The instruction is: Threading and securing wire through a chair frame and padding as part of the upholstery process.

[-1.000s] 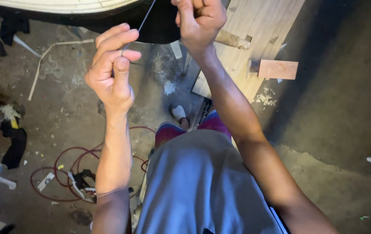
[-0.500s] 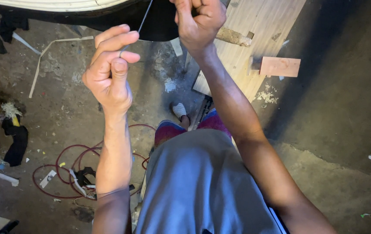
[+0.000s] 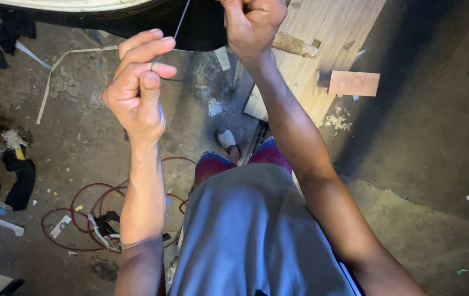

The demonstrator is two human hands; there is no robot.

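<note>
Dark panel (image 3: 135, 22) blocks above hands; open air below toward floor (image 3: 81, 137)

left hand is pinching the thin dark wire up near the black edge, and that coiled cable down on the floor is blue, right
Not quite: the coiled cable on the floor is red, not blue, as the head view shows. The left hand does pinch the thin dark wire near the black edge.
</note>
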